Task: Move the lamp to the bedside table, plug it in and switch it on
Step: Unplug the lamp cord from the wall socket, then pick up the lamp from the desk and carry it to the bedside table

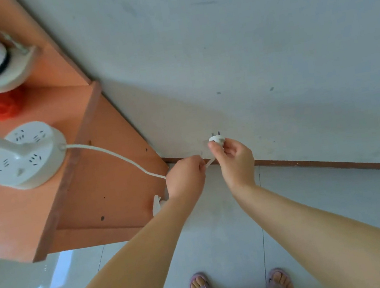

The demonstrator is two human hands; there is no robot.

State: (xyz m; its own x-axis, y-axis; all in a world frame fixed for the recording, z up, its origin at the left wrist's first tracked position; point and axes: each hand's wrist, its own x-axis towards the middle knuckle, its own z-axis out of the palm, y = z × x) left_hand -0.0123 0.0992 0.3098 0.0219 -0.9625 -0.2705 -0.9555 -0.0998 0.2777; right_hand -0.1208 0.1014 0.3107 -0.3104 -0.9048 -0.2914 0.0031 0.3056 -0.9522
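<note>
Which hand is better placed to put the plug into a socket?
The right hand. It already pinches the plug with the prongs pointing away towards the wall. The left hand only grips the cord lower down. No wall socket shows in the picture, so where it goes is uncertain.

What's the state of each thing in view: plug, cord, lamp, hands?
plug: unplugged, prongs bare, pointing at the wall
cord: slack, runs from lamp base to left hand
lamp: standing on the table; lit or not, cannot tell
base sockets: all empty
left hand: closed on cord
right hand: pinching plug
</note>
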